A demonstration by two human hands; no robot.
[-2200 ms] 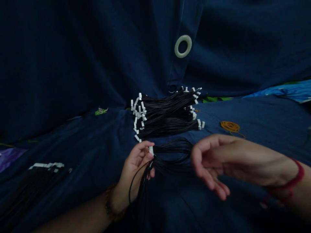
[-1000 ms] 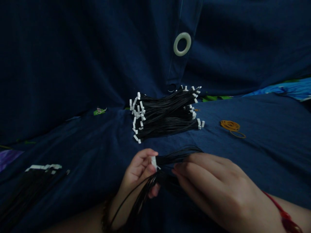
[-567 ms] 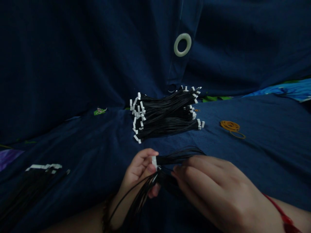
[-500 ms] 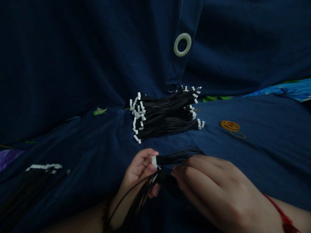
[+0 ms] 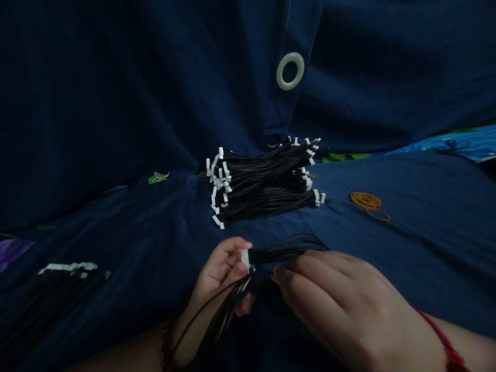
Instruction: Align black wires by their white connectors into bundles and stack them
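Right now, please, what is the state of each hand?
Left hand: closed, holding a white connector with black wires.
Right hand: closed, pinching the black wires.

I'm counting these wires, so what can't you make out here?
Head view:
White connector in the left hand: partly covered by its fingers.
Black wires under the right hand: covered by that hand.
Loose wire ends: cut off by the bottom edge.
Lower-left wire bundle: dark, cut off by the edge.
Central bundle's connectors: too small to count.
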